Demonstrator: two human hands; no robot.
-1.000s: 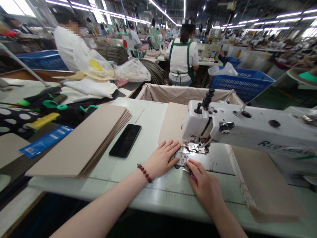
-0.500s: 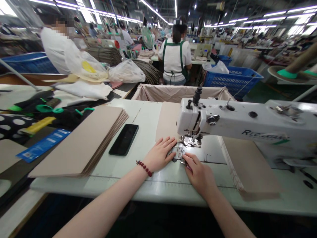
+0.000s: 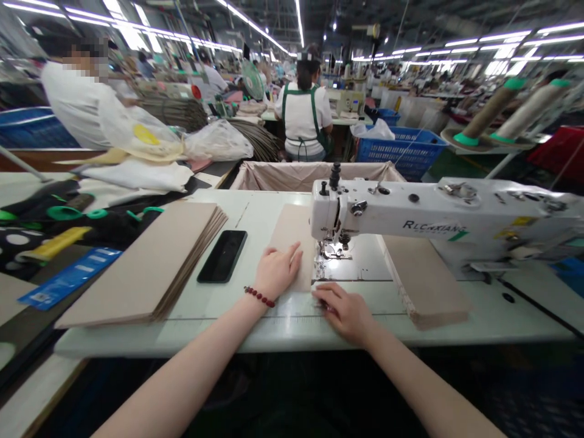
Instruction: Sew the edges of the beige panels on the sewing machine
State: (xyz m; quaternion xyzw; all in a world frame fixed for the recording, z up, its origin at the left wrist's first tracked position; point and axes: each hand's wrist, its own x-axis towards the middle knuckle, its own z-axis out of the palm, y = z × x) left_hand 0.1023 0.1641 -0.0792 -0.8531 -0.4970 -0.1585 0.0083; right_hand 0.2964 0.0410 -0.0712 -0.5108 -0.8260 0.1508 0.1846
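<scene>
A flat beige panel point(image 3: 292, 226) lies on the pale green table, its right edge beside the presser foot of the white sewing machine point(image 3: 365, 210). My left hand point(image 3: 277, 269), wearing a dark red bead bracelet, rests on the panel's left side with fingers apart. Just in front of the needle plate point(image 3: 335, 267), my right hand point(image 3: 349, 313) is curled around thread snips point(image 3: 327, 308), mostly hidden by the fingers. Its fingertips are near the panel's lower right corner.
A stack of beige panels point(image 3: 150, 261) and a black phone point(image 3: 222, 255) lie left. Another beige stack point(image 3: 422, 280) sits right, beyond the machine's needle. A cloth-lined bin point(image 3: 274, 176) stands behind the table. Co-workers sit farther back.
The panel has come toward me, out from beside the needle area. My left hand has shifted left off the needle plate, its fingers lifting. The view has turned right.
</scene>
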